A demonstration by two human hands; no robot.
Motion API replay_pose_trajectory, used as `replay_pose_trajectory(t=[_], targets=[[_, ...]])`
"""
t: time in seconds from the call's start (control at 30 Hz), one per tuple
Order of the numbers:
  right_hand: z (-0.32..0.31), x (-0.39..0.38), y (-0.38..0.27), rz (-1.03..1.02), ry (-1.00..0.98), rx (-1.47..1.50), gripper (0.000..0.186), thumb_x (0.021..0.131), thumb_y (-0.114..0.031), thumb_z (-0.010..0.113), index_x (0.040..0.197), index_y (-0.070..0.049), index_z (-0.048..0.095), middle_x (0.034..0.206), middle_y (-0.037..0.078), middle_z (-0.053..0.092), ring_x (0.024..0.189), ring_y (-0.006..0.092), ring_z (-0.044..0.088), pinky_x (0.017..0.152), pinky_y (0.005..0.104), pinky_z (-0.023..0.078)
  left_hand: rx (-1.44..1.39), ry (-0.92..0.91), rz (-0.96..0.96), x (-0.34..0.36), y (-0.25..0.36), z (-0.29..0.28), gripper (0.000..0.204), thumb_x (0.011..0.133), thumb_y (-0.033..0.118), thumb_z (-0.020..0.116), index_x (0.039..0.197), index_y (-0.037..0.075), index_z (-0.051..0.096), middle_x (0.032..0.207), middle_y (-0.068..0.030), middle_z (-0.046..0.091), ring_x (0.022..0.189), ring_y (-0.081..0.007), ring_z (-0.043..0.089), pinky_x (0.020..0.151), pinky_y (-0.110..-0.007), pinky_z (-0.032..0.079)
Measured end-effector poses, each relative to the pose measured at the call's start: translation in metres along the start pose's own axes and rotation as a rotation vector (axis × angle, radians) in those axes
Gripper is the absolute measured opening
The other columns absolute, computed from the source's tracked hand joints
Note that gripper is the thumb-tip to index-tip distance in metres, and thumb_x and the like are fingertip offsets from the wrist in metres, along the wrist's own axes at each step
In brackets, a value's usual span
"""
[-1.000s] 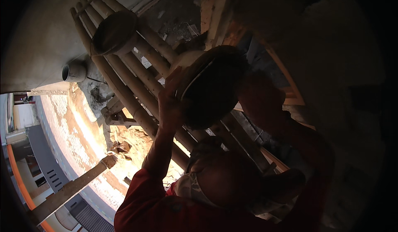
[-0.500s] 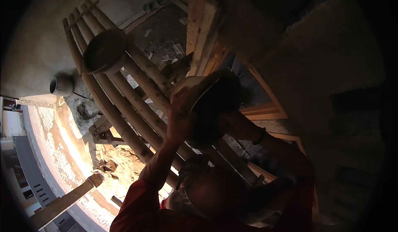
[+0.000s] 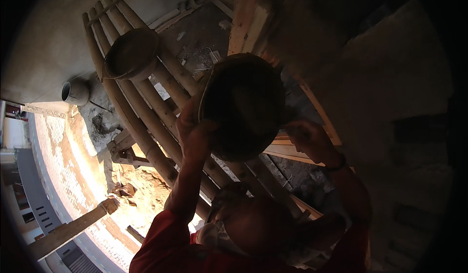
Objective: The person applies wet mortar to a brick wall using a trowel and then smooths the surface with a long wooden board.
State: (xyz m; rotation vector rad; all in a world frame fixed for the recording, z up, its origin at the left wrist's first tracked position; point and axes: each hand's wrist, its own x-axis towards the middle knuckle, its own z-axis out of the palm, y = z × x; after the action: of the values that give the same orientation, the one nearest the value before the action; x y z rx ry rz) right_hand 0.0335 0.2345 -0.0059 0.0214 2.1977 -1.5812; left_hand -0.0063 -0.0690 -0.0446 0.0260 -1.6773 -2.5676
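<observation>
My left hand (image 3: 194, 136) grips the left rim of a dark round bucket (image 3: 241, 83), tilted so its shadowed inside shows. A paler shape inside is too dark to identify. My right hand (image 3: 308, 137) is beside the bucket's right rim, fingers curled round something I cannot make out. The bucket is over a platform of bamboo poles (image 3: 139, 112). A second round basin (image 3: 130, 53) rests on the poles farther up. Below the bucket, part of my lower body shows in shadow between the red sleeves.
A grey bucket (image 3: 75, 93) stands beside rough cement at the left. Wooden frames (image 3: 317, 105) and a dark rough wall (image 3: 399, 87) are at the right. Sunlit sand (image 3: 144, 185) lies below the poles. A wooden beam (image 3: 73, 226) crosses the lower left.
The bucket has turned to show more of its inside. My left hand has shifted left with it. My right hand moved in toward the bucket, then back out to its right rim.
</observation>
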Motion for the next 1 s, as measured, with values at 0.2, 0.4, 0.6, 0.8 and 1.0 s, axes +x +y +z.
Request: replay_pose_trajectory(t=[0.2,0.4,0.6,0.8,1.0], targets=[[-0.039,-0.010,-0.074,-0.209,0.036,-0.563,0.047,0.076,-0.017,0.079,0.116,-0.005,0.057,0.108,0.007,0.061,0.098,0.0194,0.060,0.087,0.0333,0.047,0.051,0.116,0.004,-0.001,0.002,-0.020,0.060,0.061,0.001,0.054,0.121,-0.004,0.059,0.103,-0.0074,0.066,0.095,-0.0149,0.062,0.086,-0.028,0.051],[-0.061,-0.009,-0.133,-0.187,-0.066,-0.551,0.049,0.074,-0.018,0.080,0.116,-0.005,0.057,0.108,0.007,0.061,0.098,0.0172,0.060,0.087,0.0329,0.046,0.058,0.176,-0.023,-0.009,0.002,-0.033,0.063,0.062,0.002,0.053,0.124,-0.004,0.057,0.107,-0.0088,0.065,0.097,-0.0169,0.062,0.091,-0.029,0.048],[-0.094,0.020,-0.120,0.088,0.003,-0.150,0.049,0.081,-0.016,0.073,0.123,-0.002,0.054,0.090,0.004,0.061,0.080,0.0110,0.060,0.072,0.0261,0.048,0.083,0.192,-0.072,-0.015,-0.001,-0.041,0.063,0.058,0.001,0.051,0.121,-0.005,0.057,0.105,-0.0088,0.065,0.095,-0.0174,0.061,0.089,-0.029,0.049],[-0.132,0.022,-0.132,-0.073,0.503,-0.263,0.040,0.088,-0.016,0.064,0.122,0.001,0.054,0.079,0.004,0.059,0.058,0.0082,0.055,0.050,0.0239,0.045,0.107,0.177,-0.103,-0.026,-0.010,-0.054,0.067,0.057,0.000,0.051,0.124,-0.005,0.055,0.109,-0.0121,0.066,0.099,-0.0205,0.064,0.090,-0.031,0.051],[-0.090,0.013,-0.107,0.039,0.492,-0.301,0.040,0.088,-0.013,0.065,0.123,0.002,0.054,0.082,0.006,0.061,0.058,0.0084,0.055,0.051,0.0252,0.044,0.076,0.204,-0.113,-0.033,-0.018,-0.062,0.065,0.058,0.000,0.051,0.122,-0.005,0.056,0.108,-0.0112,0.065,0.098,-0.0195,0.063,0.090,-0.031,0.050]])
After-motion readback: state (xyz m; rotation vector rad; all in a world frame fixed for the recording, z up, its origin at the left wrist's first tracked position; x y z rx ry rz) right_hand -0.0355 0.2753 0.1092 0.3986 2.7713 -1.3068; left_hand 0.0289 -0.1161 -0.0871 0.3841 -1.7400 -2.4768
